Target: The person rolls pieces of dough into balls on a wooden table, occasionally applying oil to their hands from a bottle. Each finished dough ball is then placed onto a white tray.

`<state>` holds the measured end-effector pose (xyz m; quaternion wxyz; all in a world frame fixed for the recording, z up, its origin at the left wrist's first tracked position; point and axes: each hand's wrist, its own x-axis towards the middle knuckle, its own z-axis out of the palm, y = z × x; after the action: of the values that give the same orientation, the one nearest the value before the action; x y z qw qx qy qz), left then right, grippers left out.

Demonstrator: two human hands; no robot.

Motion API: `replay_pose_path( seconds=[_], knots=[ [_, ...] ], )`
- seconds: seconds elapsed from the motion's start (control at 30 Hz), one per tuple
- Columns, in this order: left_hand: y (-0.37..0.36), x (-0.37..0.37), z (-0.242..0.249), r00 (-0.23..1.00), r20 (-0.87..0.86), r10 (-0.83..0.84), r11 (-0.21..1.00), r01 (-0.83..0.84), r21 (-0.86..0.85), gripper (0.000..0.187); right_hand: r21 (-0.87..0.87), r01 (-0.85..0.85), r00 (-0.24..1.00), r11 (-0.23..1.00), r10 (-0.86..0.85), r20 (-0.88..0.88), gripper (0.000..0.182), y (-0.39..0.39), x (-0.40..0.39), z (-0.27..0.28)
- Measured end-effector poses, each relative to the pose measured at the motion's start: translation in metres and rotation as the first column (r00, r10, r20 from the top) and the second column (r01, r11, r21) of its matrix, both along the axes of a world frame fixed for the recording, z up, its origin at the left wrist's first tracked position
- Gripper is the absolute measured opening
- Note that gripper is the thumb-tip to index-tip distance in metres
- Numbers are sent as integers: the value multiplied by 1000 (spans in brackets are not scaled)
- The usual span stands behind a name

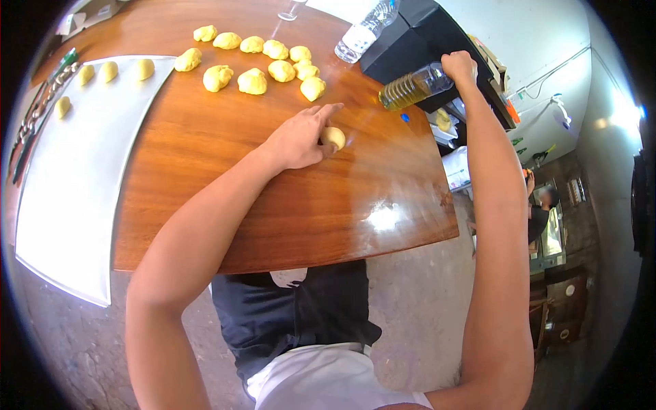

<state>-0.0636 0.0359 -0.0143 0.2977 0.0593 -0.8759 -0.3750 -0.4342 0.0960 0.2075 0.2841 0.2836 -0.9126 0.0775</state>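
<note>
On the wooden table, a smooth pale yellow dough ball (333, 138) sits between the thumb and fingers of my left hand (301, 139). My right hand (459, 67) is closed around the top of a clear ribbed plastic bottle (415, 87) with yellow oil in its lower part. Near the bottle's base lies a small blue cap (405, 118). Beyond my left hand, several rough yellow dough lumps (253, 81) are laid out in loose rows. Several smoother dough pieces (108, 72) rest on a white sheet or tray (82, 171) at the left.
A clear water bottle (357, 42) stands beside a black box (403, 41) at the back right. The base of a glass (290, 12) shows at the far edge. The table's front edge (287, 263) is close to my body. Another person (540, 217) is in the background at right.
</note>
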Motion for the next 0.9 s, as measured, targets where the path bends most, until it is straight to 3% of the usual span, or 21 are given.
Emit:
replay_pose_path(
  seconds=[0.07, 0.13, 0.17, 0.23, 0.33, 0.37, 0.43, 0.47, 0.5, 0.53, 0.6, 0.63, 0.7, 0.73, 0.8, 0.83, 0.87, 0.9],
  knots=[
    [0, 2, 4, 1000, 2, -7, 1000, 7, 19, 81, -25, -20, 1000, 999, 20, 14, 39, 3, 14, 6],
    [1, 0, 2, 1000, 2, -19, 999, 19, 42, 82, 275, -61, 991, 960, 91, -99, 44, -2, -9, 15],
    [0, -1, 0, 998, -58, -19, 1000, 20, 9, 81, 276, -60, 991, 959, 91, -100, 44, -3, -16, 19],
    [0, -1, 0, 993, -119, -13, 1000, 11, -21, 81, 195, -263, 964, 945, 265, 15, 47, -7, -1, 34],
    [-3, -1, 5, 984, -140, 108, 993, -114, -37, 80, 192, -369, 918, 910, 389, -79, 42, -9, 72, 57],
    [-7, -3, 3, 977, -152, 153, 988, -149, 35, 79, 185, -373, 917, 909, 392, -77, 42, -10, 84, 60],
    [-9, -6, 7, 968, -159, 196, 979, -183, 92, 78, -156, -651, 748, 743, 663, 33, 27, -11, 102, 67],
    [-8, -6, 10, 956, -210, 207, 935, -130, 331, 77, -169, -653, 746, 739, 665, 29, 27, -10, 112, 70],
    [-7, -6, 14, 938, -256, 234, 834, -58, 549, 76, -309, -639, 722, 704, 688, 74, 21, -10, 128, 72],
    [-6, -5, 25, 936, -255, 242, 838, -70, 541, 76, -442, -611, 687, 656, 718, 116, 17, -10, 144, 72],
    [-2, 7, 56, 847, -458, 270, 428, 320, 845, 75, -522, -635, 614, 569, 782, 105, 21, -7, 175, 66],
    [-5, 15, 67, 822, -533, 200, 401, 428, 810, 72, -513, -640, 624, 572, 777, 87, 22, -6, 189, 64],
    [-14, 26, 73, 814, -543, 207, 411, 431, 803, 68, -490, -670, 636, 557, 772, 7, 25, 2, 216, 60],
    [-13, 30, 75, 797, -560, 226, 385, 455, 803, 63, -476, -669, 624, 571, 779, 56, 27, 6, 222, 57],
    [-9, 34, 88, 778, -553, 297, 455, 394, 799, 56, -448, -789, 546, 420, 814, -198, 29, 0, 209, 41],
    [-8, 39, 101, 784, -506, 359, 487, 305, 818, 54, -555, -657, 665, 511, 740, -105, 31, 9, 219, 36],
    [-9, 42, 110, 783, -460, 419, 511, 216, 832, 51, -640, -572, 665, 513, 747, 4, 28, 24, 227, 34],
    [-29, 42, 112, 811, -492, 316, 576, 248, 779, 49, -752, -516, 582, 409, 812, 43, 24, 31, 219, 25]
  ],
)
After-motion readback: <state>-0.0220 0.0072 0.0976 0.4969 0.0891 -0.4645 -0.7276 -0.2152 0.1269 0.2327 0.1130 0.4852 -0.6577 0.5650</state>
